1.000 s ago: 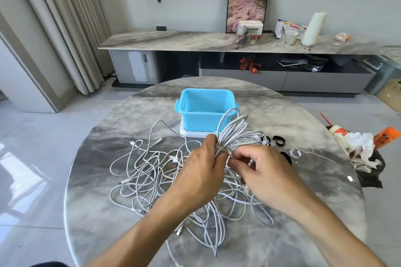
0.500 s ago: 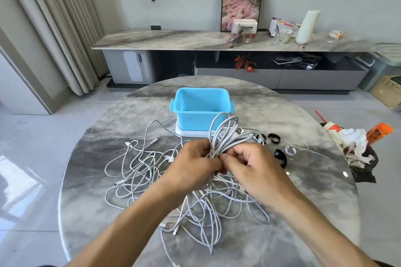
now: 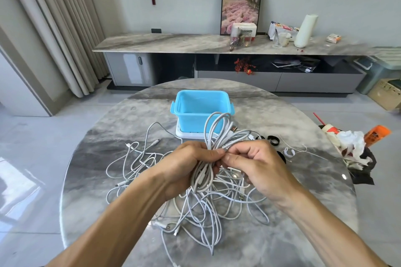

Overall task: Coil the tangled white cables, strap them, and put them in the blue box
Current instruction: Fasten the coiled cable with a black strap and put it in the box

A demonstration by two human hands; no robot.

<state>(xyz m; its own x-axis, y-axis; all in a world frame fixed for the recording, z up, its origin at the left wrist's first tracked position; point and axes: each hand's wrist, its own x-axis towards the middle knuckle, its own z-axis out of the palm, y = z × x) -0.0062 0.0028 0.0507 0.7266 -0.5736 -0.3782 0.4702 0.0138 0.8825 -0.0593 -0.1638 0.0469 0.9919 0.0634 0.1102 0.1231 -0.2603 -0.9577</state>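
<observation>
A bundle of looped white cable point(image 3: 219, 130) stands up out of my left hand point(image 3: 188, 165), which grips it around its middle above the table. My right hand point(image 3: 251, 165) meets the left at the bundle and pinches a cable end between thumb and fingers. Under both hands lies a tangled pile of white cables point(image 3: 195, 206), spreading to the left and toward me. The open blue box point(image 3: 201, 108) stands on its white lid just beyond the bundle. Black straps point(image 3: 273, 140) lie on the table to the right of my hands.
The round grey marble table point(image 3: 293, 119) carries everything. Crumpled paper, a dark bag and an orange item point(image 3: 355, 145) sit at its right edge. A long marble sideboard point(image 3: 173, 42) runs along the far wall, with curtains at the left.
My two hands have drawn closer together until they touch at the bundle. The right hand now pinches a cable end against it. The view has shifted slightly.
</observation>
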